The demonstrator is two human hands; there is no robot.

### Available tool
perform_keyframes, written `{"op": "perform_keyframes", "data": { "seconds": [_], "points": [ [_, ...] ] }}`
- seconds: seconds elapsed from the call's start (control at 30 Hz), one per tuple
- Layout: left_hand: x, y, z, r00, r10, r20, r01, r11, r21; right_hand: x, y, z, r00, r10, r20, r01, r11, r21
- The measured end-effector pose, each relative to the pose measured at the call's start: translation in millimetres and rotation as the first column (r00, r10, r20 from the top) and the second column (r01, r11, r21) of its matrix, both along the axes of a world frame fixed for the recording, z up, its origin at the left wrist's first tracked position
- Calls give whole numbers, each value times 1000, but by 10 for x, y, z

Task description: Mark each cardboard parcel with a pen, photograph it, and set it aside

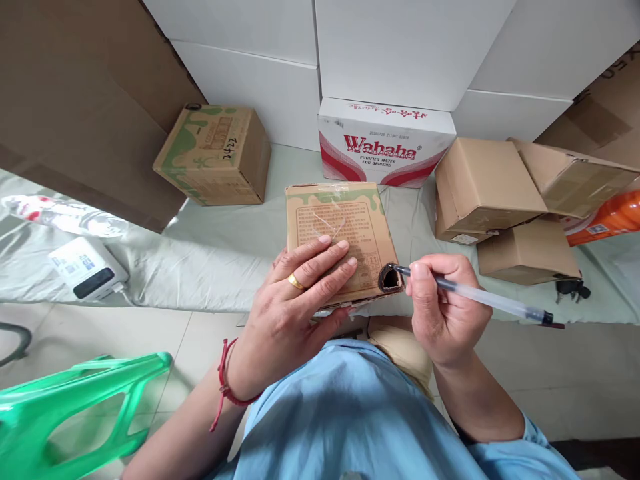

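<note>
A brown cardboard box [370, 233] with green drip-like print and a dark-rimmed hole in its near right corner sits at the cloth-covered table's front edge. Flat across its printed top lie the stretched fingers of my left hand [297, 290]; the thumb is at the near edge. This hand wears a gold ring and a red cord bracelet. My right hand [447, 307] is closed around a pen [490, 300] with a clear barrel and black grip. The pen's tip is at the rim of the hole; whether it touches I cannot tell.
Behind stand a similar box [215, 157] and a white Wahaha carton [385, 147]. Plain cardboard boxes [490, 187], an orange bottle [610, 217] and keys [573, 288] are right. A white power bank [87, 270] and clear bottle [65, 215] lie left, above a green stool [85, 413].
</note>
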State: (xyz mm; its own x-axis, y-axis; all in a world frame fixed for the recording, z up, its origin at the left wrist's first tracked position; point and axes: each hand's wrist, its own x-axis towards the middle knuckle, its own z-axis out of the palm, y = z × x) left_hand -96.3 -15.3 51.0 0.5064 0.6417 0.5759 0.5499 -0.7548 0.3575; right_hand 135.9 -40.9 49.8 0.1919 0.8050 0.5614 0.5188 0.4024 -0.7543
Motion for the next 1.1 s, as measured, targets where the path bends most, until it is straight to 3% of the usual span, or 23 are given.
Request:
{"op": "perform_keyframes", "data": {
  "seconds": [0.2,0.3,0.37,0.47,0.57,0.63,0.73,0.83,0.93,1.03,1.1],
  "points": [
    [1,-18,-9,1000,0,14,0,1000,4,43,-23,3,995,-81,-62,85,994,63],
    [2,-44,-13,1000,14,15,-15,1000,10,111,-46,-67,978,-113,-173,134,984,115],
    [3,-68,-19,1000,25,13,-25,1000,12,203,-36,-158,977,-146,-154,163,981,107],
    [1,-118,-40,999,37,19,-37,999,17,394,52,-369,981,-156,114,147,986,85],
    [-9,-193,-65,999,40,13,-40,999,22,564,199,-652,885,-21,466,66,995,-81],
    [-22,-247,-77,999,38,4,-38,999,29,632,292,-844,781,109,615,93,953,-288],
    [-60,-308,-104,999,20,31,-21,999,42,686,384,-1060,679,263,686,185,842,-507],
    [-129,-337,-177,992,55,116,-52,998,-27,738,387,-1136,733,333,593,164,759,-630],
    [-209,-356,-292,980,93,177,-59,981,-185,765,283,-1080,874,399,277,-106,713,-693],
    [-244,-359,-382,974,62,217,-7,970,-245,691,139,-971,820,563,-101,-500,620,-605],
    [-229,-317,-421,970,66,232,-15,977,-213,602,93,-913,790,585,-182,-577,612,-541]
  ]
}}
